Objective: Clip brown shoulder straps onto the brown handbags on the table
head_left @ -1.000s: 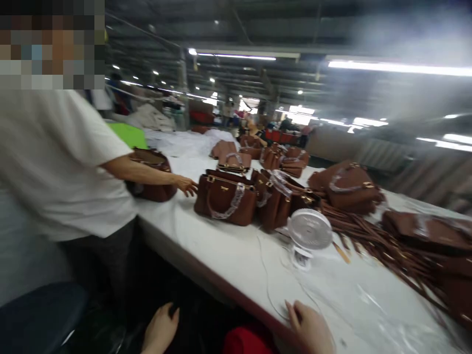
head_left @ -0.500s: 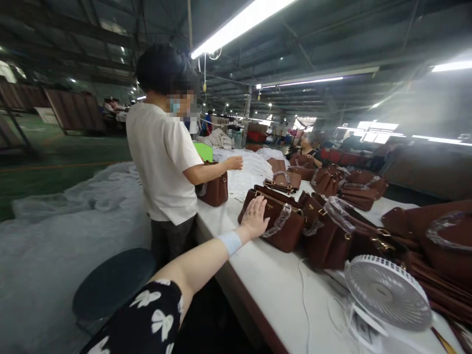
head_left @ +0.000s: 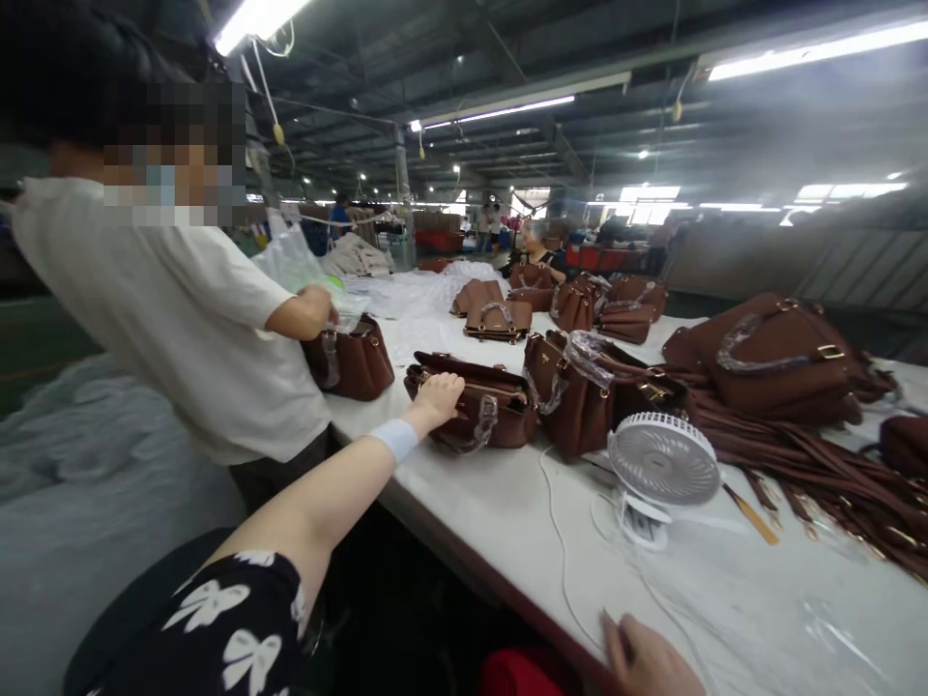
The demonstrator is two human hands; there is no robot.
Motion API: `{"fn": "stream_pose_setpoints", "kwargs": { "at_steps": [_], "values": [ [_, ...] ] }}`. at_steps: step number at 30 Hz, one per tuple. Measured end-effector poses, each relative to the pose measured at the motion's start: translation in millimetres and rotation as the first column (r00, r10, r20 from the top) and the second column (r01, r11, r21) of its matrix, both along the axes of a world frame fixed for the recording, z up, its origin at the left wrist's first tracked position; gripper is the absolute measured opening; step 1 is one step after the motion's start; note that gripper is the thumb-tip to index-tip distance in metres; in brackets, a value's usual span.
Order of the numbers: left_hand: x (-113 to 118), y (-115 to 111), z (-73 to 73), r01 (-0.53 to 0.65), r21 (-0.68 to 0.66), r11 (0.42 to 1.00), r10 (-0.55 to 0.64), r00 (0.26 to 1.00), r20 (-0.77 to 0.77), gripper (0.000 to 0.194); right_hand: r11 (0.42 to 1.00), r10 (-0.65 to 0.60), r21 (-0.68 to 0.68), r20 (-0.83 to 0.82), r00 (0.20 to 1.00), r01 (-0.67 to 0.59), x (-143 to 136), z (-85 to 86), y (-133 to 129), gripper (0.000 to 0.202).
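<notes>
A brown handbag point(head_left: 493, 416) with plastic-wrapped handles leans on the white table, its top open. My left hand point(head_left: 438, 399) has its fingers curled over the front top rim of this bag. At the bottom edge of the view, my right hand point(head_left: 649, 662) is over the table's near edge; it is partly cut off and blurred, so its grip is unclear. Just right of the held bag stands another brown handbag point(head_left: 565, 401), its handles also wrapped in plastic.
A white fan point(head_left: 663, 459) with a cord stands on the table point(head_left: 493, 503). Brown straps point(head_left: 790, 449) and more bags lie to the right. At left, a co-worker in a white shirt point(head_left: 224, 367) handles a bag point(head_left: 362, 362). A dark stool point(head_left: 137, 609) stands below.
My view has swung right and nearer the table. My left hand has gone from lying spread on the bag to curling over its rim. My right hand has come into view.
</notes>
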State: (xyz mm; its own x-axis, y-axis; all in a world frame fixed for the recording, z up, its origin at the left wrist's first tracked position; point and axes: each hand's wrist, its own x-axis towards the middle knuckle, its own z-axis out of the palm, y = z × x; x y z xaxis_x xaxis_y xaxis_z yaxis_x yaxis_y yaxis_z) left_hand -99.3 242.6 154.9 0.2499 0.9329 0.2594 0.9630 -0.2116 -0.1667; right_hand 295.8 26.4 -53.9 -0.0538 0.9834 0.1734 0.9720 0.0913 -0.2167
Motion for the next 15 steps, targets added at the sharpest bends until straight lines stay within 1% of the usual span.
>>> {"fn": "stream_pose_setpoints", "kwargs": {
  "at_steps": [3,5,9,12,15],
  "values": [
    [1,-34,-0.3,0.054,-0.043,0.998,-0.056,0.997,-0.048,0.038,1.000,-0.003,0.026,0.056,0.998,0.002,-5,11.8,-4,0.036],
    [3,-56,2.7,0.101,-0.071,0.992,-0.106,0.991,-0.079,0.037,0.999,-0.002,0.045,0.091,0.996,-0.002,-8,18.4,-7,0.035],
    [11,-93,17.8,0.170,-0.128,0.977,-0.187,0.973,-0.136,0.043,0.998,0.000,0.067,0.134,0.991,-0.009,-9,24.5,-8,0.038],
    [28,-113,29.5,0.213,-0.186,0.959,-0.239,0.962,-0.132,0.047,0.997,-0.006,0.083,0.153,0.988,-0.007,-10,25.5,-8,0.038],
    [52,-127,34.9,0.292,-0.228,0.929,-0.322,0.941,-0.107,0.049,0.995,0.000,0.094,0.147,0.989,-0.014,-10,26.8,-9,0.038]
  ]
}}
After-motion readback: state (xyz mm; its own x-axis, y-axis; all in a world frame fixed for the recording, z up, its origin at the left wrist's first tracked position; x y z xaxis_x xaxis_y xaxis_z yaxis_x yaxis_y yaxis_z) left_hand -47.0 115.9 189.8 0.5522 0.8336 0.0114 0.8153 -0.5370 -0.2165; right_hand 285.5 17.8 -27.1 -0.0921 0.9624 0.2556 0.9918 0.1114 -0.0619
